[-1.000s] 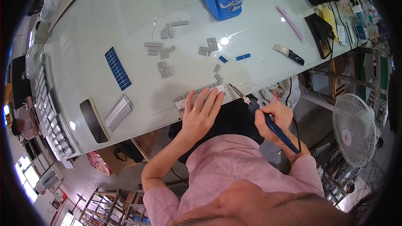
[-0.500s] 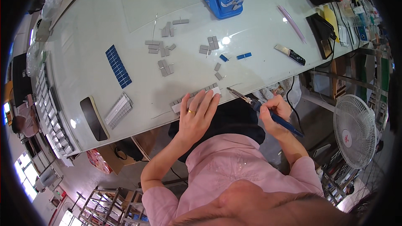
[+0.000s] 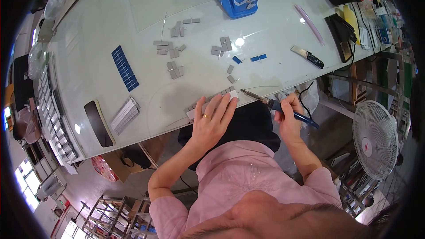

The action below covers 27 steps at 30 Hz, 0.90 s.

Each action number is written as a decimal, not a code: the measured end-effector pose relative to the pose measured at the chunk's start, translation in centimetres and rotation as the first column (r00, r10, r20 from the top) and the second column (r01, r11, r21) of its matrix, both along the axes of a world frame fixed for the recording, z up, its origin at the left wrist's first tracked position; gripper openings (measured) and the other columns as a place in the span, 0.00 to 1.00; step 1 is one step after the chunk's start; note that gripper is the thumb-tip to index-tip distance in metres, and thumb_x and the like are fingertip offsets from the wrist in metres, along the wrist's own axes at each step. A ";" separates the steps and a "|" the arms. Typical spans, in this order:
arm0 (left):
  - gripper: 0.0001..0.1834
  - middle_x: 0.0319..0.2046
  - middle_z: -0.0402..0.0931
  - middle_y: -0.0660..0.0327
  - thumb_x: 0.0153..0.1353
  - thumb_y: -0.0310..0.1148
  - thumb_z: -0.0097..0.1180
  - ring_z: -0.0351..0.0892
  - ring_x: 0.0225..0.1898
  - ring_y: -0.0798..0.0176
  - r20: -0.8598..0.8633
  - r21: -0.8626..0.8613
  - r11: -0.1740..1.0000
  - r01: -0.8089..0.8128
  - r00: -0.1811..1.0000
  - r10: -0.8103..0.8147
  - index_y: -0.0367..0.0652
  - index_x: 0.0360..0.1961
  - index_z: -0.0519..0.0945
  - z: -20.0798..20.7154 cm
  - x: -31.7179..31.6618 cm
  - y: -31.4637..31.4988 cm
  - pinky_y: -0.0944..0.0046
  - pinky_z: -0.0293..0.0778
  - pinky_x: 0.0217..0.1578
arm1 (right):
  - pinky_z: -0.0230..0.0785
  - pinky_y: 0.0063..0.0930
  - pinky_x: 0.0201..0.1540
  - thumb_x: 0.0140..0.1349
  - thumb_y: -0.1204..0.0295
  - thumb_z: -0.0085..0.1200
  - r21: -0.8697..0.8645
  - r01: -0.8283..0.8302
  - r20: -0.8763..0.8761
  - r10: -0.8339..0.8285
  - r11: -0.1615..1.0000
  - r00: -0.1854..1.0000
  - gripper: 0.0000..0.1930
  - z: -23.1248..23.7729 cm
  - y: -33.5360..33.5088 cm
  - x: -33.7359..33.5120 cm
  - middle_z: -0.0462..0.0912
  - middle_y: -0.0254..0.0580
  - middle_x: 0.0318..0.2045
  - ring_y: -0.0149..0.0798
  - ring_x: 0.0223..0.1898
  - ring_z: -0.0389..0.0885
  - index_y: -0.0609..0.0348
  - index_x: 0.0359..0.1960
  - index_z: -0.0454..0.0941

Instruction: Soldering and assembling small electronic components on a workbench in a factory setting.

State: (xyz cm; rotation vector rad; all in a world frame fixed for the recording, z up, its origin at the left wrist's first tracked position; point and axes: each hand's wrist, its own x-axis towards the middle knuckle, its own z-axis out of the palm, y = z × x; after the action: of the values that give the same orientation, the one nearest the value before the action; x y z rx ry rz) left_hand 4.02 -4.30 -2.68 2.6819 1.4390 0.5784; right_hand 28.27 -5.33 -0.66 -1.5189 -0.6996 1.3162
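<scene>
Near edge of the table [image 3: 199,57]: the left hand [image 3: 211,119], fingers extended, rests on a grey strip [image 3: 227,91], probably light, brittle, best pressed flat; the right hand [image 3: 290,111] grips an iron [image 3: 275,105], wisely behind its presumably hot tip [image 3: 250,94].

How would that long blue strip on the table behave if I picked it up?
The long blue strip might flex at its seams, as it is divided into short segments. It looks thin and flat, so probably light and perhaps fragile.
</scene>
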 end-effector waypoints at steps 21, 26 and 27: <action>0.21 0.56 0.75 0.62 0.56 0.27 0.61 0.72 0.58 0.57 0.037 -0.009 0.999 0.051 0.998 -0.051 0.46 0.53 0.82 0.2 0.0 1.0 0.44 0.67 0.59 | 0.61 0.15 0.19 0.71 0.69 0.53 0.063 -0.067 -0.007 0.068 0.996 0.998 0.10 0.1 0.4 0.7 0.76 0.34 0.16 0.23 0.16 0.72 0.55 0.31 0.68; 0.21 0.57 0.75 0.62 0.56 0.27 0.61 0.72 0.58 0.57 0.036 -0.007 0.999 0.052 0.998 -0.052 0.46 0.53 0.82 0.3 -0.1 1.0 0.44 0.66 0.60 | 0.64 0.15 0.20 0.69 0.72 0.56 0.131 -0.094 0.047 0.088 0.987 0.995 0.09 1.8 0.3 0.5 0.78 0.34 0.20 0.22 0.18 0.74 0.57 0.32 0.68; 0.21 0.57 0.75 0.62 0.56 0.27 0.61 0.72 0.59 0.57 0.033 -0.012 0.998 0.056 0.998 -0.055 0.46 0.53 0.82 0.3 -0.1 1.1 0.44 0.66 0.60 | 0.65 0.15 0.21 0.68 0.73 0.57 0.159 -0.110 0.106 0.094 0.981 0.990 0.09 2.1 0.1 0.4 0.79 0.35 0.22 0.22 0.19 0.75 0.58 0.32 0.69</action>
State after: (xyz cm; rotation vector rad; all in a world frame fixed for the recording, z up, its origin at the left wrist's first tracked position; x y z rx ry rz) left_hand 3.95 -3.24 -2.35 2.6801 1.3512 0.6032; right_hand 28.71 -5.23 1.43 -1.4367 -0.9376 1.2328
